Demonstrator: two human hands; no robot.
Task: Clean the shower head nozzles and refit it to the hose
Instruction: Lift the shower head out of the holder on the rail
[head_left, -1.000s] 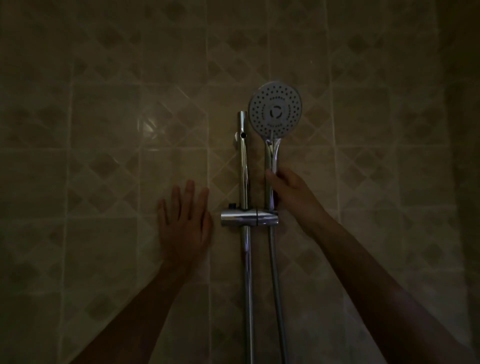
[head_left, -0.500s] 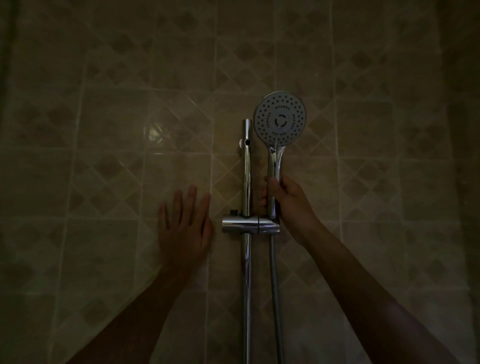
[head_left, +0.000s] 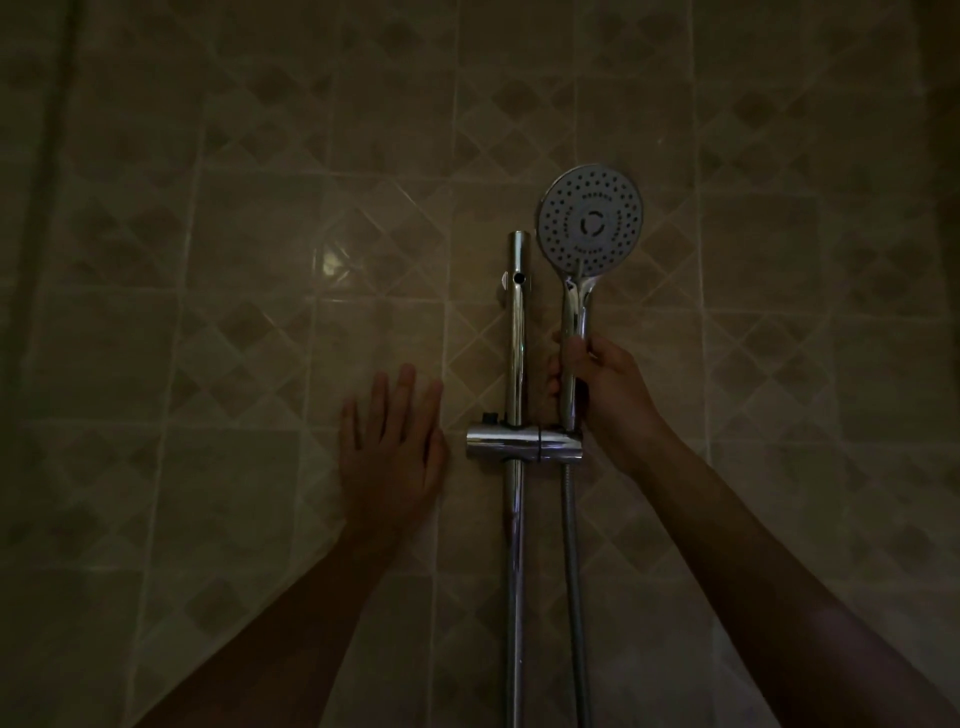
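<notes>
A round chrome shower head (head_left: 590, 221) with a grey dotted nozzle face stands upright, its handle seated in the chrome holder (head_left: 523, 442) on the vertical slide rail (head_left: 516, 338). My right hand (head_left: 605, 389) grips the handle just above the holder, fingers wrapped round it. The metal hose (head_left: 573, 561) hangs straight down from under the holder. My left hand (head_left: 392, 447) lies flat on the tiled wall left of the rail, fingers straight and spread.
The wall is beige tile (head_left: 249, 291) with a diamond pattern, and the room is dim. The rail runs down out of the bottom of the view. A darker corner edge (head_left: 52, 156) shows at the far left.
My right hand has closed its fingers round the handle, where a second ago it only touched it from the side. The view has shifted slightly. My left hand stays on the wall.
</notes>
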